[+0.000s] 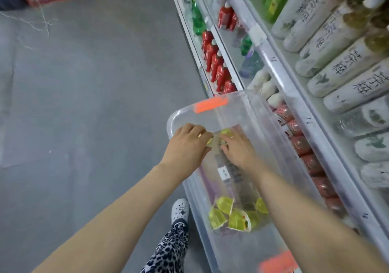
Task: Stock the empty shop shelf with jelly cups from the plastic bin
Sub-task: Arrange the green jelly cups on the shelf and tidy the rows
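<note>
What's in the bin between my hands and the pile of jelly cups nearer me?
In the head view, only bare clear bin floor separates the hands from the jelly cups; a dark strip shows through it.

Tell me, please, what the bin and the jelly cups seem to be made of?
Bin: clear, glossy hard plastic, it seems; the floor and goods show through its walls. Jelly cups: probably thin see-through plastic with a foil or film lid; the yellow-green jelly shows through. The lid material is unclear.

Two bare forearms reach from the bottom of the frame toward its centre. The left hand (187, 144) and right hand (240, 148) meet palms down, fingers curled, almost touching. Whether either grips anything is unclear.
</note>
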